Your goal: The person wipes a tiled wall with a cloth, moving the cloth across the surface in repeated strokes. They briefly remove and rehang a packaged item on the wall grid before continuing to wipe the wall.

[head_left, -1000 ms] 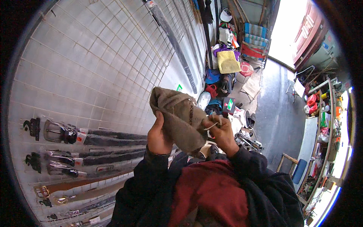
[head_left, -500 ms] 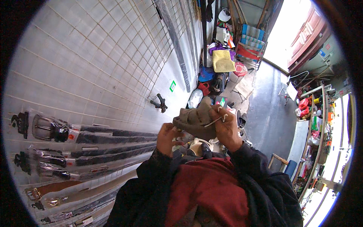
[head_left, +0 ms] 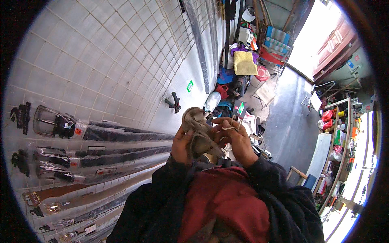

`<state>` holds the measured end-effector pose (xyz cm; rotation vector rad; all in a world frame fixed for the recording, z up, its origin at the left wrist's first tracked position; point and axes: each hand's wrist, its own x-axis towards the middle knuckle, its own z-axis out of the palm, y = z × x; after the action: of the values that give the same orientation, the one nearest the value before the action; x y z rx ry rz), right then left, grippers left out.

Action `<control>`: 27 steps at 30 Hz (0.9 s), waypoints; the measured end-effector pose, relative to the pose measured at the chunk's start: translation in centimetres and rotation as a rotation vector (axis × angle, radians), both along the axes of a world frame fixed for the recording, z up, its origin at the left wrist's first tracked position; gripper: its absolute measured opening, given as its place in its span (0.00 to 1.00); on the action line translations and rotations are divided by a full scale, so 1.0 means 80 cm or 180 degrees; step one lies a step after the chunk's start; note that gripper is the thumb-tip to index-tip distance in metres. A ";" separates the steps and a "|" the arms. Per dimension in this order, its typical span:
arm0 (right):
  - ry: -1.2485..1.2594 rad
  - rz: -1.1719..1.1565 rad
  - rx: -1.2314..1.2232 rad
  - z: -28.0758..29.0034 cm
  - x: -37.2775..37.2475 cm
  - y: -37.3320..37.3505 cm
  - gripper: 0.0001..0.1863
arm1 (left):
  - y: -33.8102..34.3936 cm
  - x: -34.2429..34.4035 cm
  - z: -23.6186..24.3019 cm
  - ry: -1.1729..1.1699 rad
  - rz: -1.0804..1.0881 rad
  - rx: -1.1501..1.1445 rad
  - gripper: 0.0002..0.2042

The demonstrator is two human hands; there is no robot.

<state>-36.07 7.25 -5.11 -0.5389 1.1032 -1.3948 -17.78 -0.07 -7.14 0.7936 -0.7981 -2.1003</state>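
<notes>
A grey-brown cloth cap (head_left: pixel 199 131) is held up before my chest, folded and turned on its side. My left hand (head_left: pixel 181 146) grips its left side, with the thumb pressed on the fabric. My right hand (head_left: pixel 240 143) is at the cap's other side, its fingers bent in against the cloth. A thin white wire hook (head_left: pixel 231 127) sticks out between the right-hand fingers. The fabric partly hides the fingertips of both hands.
Packaged belts (head_left: pixel 121 133) hang from a white wire grid (head_left: pixel 101 60) on the left. A black bracket (head_left: pixel 174 102) juts from the wall ahead. Bags and a yellow cloth (head_left: pixel 245 63) are piled beyond. A cluttered shelf (head_left: pixel 338 133) lines the right, and a folding chair (head_left: pixel 275 46) leans at the back.
The cap has been turned and bunched up between my hands, and it sits a little lower. My right-hand fingers have moved in against the cloth. The view has shifted slightly left.
</notes>
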 end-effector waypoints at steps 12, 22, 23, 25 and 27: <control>0.1406 0.0527 -0.0141 0.000 0.008 0.017 0.14 | 0.013 0.008 0.005 -0.0764 -0.0609 -0.0843 0.21; -0.0825 -0.0774 -0.0084 -0.006 -0.028 0.013 0.17 | -0.005 0.031 0.001 -0.0496 0.0678 -0.0683 0.25; -0.0988 -0.0740 0.0154 -0.006 -0.031 0.013 0.17 | -0.007 0.034 0.005 -0.0540 0.0701 -0.0699 0.24; -0.1625 -0.0497 0.0284 -0.005 -0.035 0.014 0.18 | -0.016 0.037 0.013 -0.0595 0.0715 -0.0785 0.23; -0.1653 -0.0496 0.0648 -0.006 -0.037 0.014 0.19 | -0.029 0.047 0.024 -0.1022 0.0662 -0.1164 0.18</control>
<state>-39.04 8.35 -5.59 0.0630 0.8573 -1.4276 -14.06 -2.37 -5.18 0.9740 -1.1762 -1.6007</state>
